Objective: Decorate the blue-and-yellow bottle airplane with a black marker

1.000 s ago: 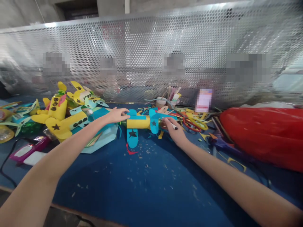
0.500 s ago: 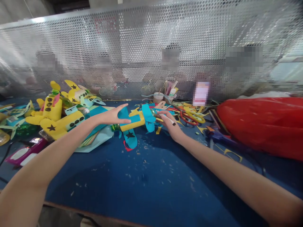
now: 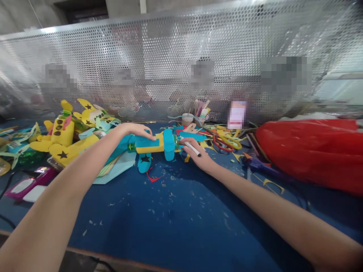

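Note:
A toy plane (image 3: 154, 145) made of a bottle wrapped in yellow and blue paper, with black stars, lies across the blue table (image 3: 176, 219). My left hand (image 3: 136, 130) rests on its tail end, fingers curled over the blue paper. At the plane's nose my right hand (image 3: 197, 156) grips a white marker (image 3: 193, 149) with a black tip and touches the bottle end.
A heap of finished yellow and blue planes (image 3: 70, 136) lies at the left. Scissors (image 3: 227, 141) and paper scraps litter the back, beside cups of sticks (image 3: 195, 115). A red plastic bag (image 3: 309, 151) fills the right. A perforated metal screen (image 3: 181, 64) stands behind, with people beyond it.
The plane was tilted up half a second ago and now lies level, shifted a little left. My left hand went from spread fingers to curled over the tail.

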`<action>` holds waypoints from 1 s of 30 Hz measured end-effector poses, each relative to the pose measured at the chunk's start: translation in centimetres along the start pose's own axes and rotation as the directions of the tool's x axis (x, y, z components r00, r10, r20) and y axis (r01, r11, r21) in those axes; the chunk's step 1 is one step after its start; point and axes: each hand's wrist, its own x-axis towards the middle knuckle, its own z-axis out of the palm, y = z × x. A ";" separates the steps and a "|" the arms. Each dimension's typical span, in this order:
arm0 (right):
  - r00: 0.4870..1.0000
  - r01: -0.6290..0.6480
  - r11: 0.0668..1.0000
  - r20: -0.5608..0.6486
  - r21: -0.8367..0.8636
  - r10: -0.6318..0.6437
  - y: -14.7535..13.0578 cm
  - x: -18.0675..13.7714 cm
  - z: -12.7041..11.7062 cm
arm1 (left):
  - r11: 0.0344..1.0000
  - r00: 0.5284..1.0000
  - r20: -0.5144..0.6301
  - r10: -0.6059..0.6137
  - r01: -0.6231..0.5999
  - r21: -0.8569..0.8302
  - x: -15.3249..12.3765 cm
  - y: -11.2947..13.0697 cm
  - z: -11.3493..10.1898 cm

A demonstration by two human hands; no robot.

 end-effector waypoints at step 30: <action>0.793 -0.121 0.966 -0.563 0.230 0.234 1.3 1.5 -1.2 | 0.009 0.992 -0.125 0.020 -0.125 -0.992 1.3 1.5 11.4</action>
